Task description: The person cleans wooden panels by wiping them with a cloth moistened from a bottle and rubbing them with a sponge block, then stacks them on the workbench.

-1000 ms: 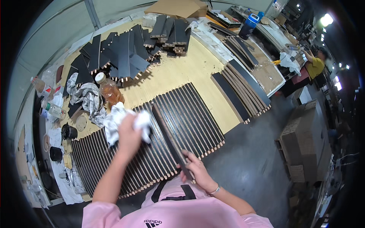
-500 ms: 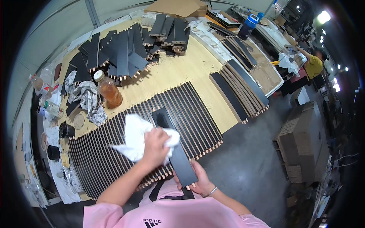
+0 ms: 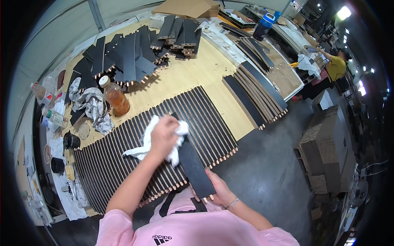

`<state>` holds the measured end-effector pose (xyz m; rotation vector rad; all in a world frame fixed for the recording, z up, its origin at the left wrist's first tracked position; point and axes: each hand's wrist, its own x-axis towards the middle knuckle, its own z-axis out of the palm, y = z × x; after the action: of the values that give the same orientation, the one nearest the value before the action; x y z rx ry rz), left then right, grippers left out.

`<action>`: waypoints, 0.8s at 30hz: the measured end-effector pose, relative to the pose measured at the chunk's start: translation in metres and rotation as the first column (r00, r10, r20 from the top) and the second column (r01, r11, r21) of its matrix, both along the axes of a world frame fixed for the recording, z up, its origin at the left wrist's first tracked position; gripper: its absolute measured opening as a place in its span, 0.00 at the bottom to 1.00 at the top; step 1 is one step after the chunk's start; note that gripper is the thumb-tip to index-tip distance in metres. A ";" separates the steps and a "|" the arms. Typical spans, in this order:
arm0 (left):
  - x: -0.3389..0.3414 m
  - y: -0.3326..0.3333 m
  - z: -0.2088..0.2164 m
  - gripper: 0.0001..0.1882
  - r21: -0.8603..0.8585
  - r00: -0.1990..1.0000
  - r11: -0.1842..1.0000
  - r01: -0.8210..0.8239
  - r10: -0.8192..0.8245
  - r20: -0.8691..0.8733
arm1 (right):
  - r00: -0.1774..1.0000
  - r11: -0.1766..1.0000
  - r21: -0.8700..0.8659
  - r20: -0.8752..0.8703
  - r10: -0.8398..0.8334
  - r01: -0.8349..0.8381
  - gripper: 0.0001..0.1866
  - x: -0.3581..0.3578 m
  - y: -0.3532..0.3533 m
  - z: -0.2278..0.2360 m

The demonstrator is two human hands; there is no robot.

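Bunched in my left hand is a white cloth, pressed against the far part of a black board. The fingers of that hand are closed, and a loose corner of cloth trails to the left. My right hand grips the near end of this board, thumb along its right edge. Two pale dowels stick out of that end. Beneath lies a row of dark boards set on edge side by side, with light dowel ends toward me. The cloth and left hand hide the board's far part.
Black boards lie heaped at the back left. An amber bottle and a stained rag stand before them. More boards lie at the table's right edge. Cartons stand on the floor; a person in yellow works far right.
My left hand has slid the cloth away from me along the board, and the cloth is more bunched. My right hand still holds the near end.
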<state>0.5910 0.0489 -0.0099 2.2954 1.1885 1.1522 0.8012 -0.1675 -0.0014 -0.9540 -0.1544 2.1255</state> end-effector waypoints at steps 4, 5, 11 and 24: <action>-0.023 0.025 -0.012 0.12 -0.099 0.975 0.970 -0.222 0.219 -0.045 | 0.999 0.998 -0.047 0.016 -0.034 0.035 0.26 -0.007 -0.014 0.006; -0.013 0.007 -0.015 0.12 -0.110 0.989 0.984 -0.144 0.147 0.025 | 0.999 0.999 -0.010 0.010 -0.041 0.041 0.25 -0.006 -0.018 -0.004; -0.002 0.010 0.002 0.08 -0.274 0.994 0.959 -0.076 0.094 0.053 | 0.949 0.987 0.142 0.314 0.023 -0.071 0.20 0.002 -0.015 0.004; -0.009 -0.042 0.028 0.20 0.022 0.999 1.000 -0.007 0.009 -0.050 | 0.998 0.995 0.084 0.031 -0.058 0.056 0.22 0.008 -0.019 0.016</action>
<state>0.5824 0.0072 0.0184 2.3508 1.2097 1.1224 0.8096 -0.1860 0.0149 -0.9348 -0.2284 2.0355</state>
